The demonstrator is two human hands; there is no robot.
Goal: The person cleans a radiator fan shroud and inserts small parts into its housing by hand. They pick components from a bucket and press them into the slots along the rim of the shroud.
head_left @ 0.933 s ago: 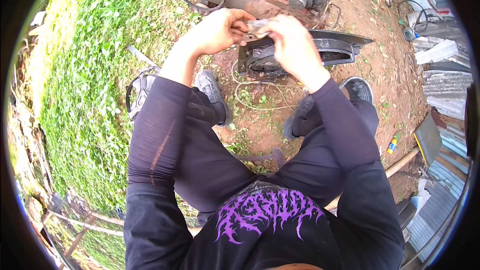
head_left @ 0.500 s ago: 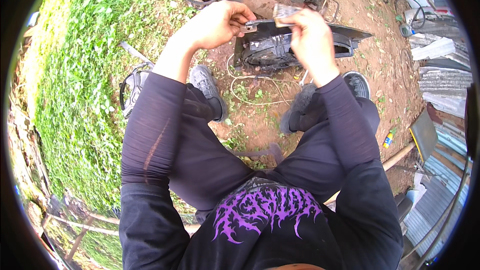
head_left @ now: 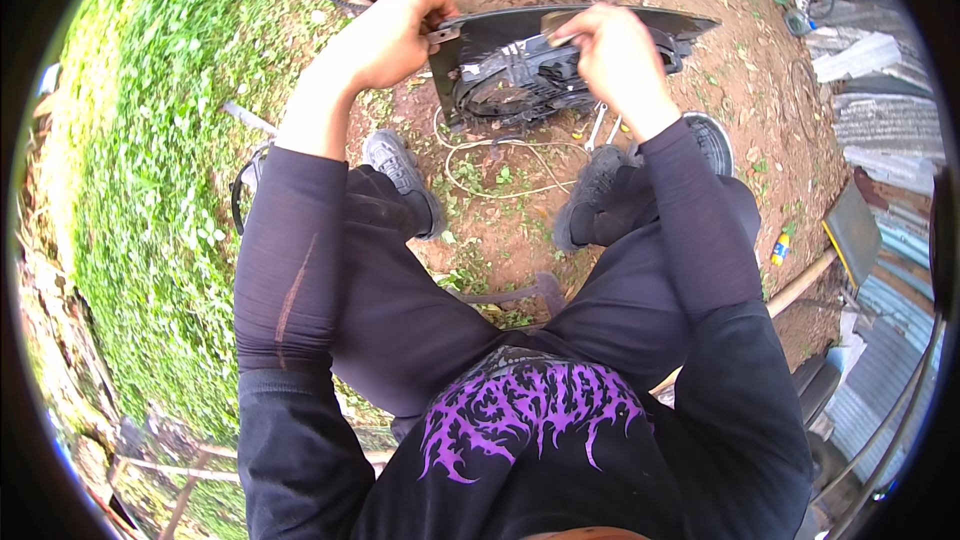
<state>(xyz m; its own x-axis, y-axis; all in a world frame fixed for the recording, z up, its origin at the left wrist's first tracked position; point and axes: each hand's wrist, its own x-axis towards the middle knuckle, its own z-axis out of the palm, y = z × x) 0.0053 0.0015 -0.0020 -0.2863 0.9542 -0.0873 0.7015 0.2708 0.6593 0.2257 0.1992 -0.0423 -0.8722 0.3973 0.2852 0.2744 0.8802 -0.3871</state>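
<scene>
Patchy soil point(head_left: 755, 85) is lying beneath a black guard point(head_left: 505, 30) running nine-to-three, the left hand point(head_left: 385, 40) pinching a metal tab point(head_left: 445, 33) at nine o'clock from the right hand point(head_left: 622, 58), whose fingers are gripping a flat piece point(head_left: 557, 22).

The head-worn fisheye faces steeply down from close above the shirt point(head_left: 545, 465). Its wide view reaches past both shoes point(head_left: 396, 162).
</scene>
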